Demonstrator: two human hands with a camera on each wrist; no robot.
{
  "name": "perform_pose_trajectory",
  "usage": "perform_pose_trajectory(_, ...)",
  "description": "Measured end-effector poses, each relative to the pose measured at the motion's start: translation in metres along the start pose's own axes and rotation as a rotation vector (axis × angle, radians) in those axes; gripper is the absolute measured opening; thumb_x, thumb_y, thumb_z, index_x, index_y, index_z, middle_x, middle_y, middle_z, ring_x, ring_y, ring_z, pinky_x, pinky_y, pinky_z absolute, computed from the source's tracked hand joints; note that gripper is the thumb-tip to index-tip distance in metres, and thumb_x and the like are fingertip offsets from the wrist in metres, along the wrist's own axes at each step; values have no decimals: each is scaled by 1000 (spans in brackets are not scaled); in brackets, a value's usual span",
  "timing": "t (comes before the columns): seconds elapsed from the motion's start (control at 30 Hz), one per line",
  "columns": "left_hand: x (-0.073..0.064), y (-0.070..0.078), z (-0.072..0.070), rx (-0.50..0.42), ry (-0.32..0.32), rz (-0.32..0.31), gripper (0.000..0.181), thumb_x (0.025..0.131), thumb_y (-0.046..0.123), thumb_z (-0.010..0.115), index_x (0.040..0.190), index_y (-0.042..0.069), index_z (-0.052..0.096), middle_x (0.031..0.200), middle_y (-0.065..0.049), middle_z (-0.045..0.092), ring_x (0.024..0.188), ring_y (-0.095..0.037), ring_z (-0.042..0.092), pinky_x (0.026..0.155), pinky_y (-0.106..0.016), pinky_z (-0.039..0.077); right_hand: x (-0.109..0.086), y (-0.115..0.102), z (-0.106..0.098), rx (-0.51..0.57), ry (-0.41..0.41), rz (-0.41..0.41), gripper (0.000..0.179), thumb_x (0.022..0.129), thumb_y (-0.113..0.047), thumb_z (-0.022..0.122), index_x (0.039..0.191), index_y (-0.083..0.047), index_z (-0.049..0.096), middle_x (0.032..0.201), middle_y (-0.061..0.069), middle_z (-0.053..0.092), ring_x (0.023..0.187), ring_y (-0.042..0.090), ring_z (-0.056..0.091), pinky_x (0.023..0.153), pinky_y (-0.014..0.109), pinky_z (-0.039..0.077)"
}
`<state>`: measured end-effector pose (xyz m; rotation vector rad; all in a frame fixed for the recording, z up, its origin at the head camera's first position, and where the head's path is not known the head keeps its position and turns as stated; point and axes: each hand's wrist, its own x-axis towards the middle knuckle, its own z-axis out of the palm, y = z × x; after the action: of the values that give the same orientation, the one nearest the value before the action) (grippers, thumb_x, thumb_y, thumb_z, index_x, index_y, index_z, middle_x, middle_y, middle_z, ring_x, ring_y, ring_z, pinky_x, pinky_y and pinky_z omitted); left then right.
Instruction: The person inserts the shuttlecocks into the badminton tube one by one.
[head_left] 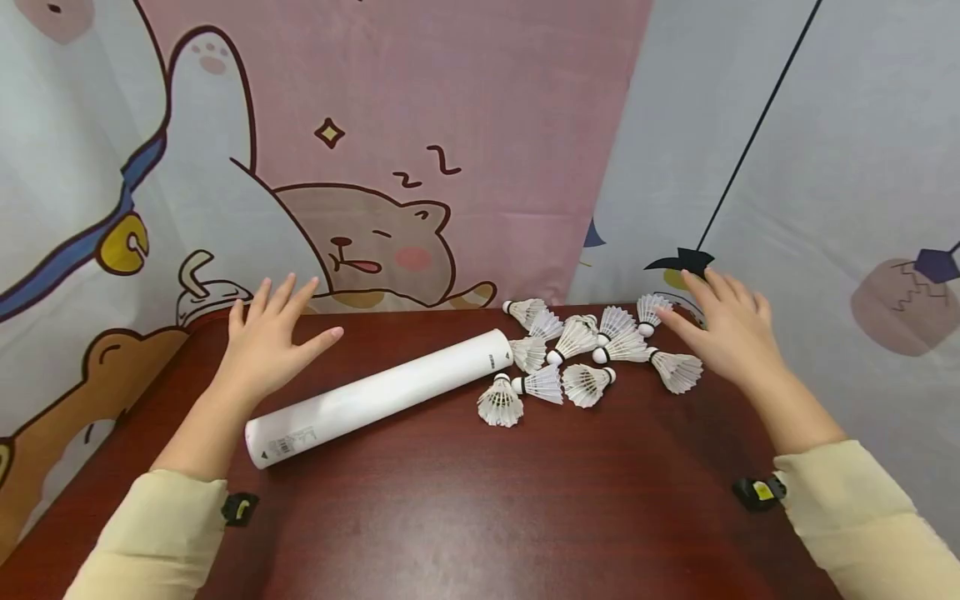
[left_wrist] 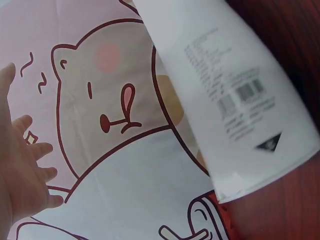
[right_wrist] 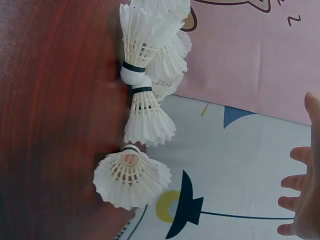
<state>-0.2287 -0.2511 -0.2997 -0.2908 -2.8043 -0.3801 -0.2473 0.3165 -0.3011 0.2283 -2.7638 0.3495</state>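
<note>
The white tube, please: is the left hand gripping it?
No, the left hand is spread, with a gap between it and the white tube.

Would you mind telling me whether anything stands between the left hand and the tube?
Nothing visible does: the left hand hangs, fingers spread, near the left half of the tube, and the head view shows nothing between them. The shuttlecocks lie around the tube's right end, away from that hand.
</note>
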Motion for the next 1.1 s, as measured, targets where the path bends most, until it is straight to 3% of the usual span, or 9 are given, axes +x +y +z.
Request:
perform_pose_trajectory(0.27,-11,2,10,-65,43,16,86,86,65,53,153,20,24,157,-15,19,143,-38,7,105,-62,-5,-19,6,13,69,108,25,71,95,-53,49,149,-9,33,145,26,33,131,48,24,99,67,7)
perform_pose_trajectory(0.5,-20,1,23,-186,47,27,85,86,58,61,153,19,26,155,-13,24,143,-34,12,105,-63,3,-30,13,29,91,161,83,67,94,-51,51,141,-4,44,135,27,43,124,49,32,94,66,15)
perform_pose_trajectory(0.7,-25,1,37,-235,65,36,84,85,55,64,152,19,29,154,-13,27,142,-34,17,106,-61,6,-40,19,46,123,215,136,62,94,-49,54,132,0,53,128,29,49,118,49,38,89,63,22)
perform_pose_trajectory(1.1,-33,1,62,-305,70,48,81,82,53,69,149,21,36,150,-15,35,139,-34,26,103,-62,14,-56,33,75,265,268,286,56,95,-42,56,127,3,58,126,29,53,119,48,42,97,60,27)
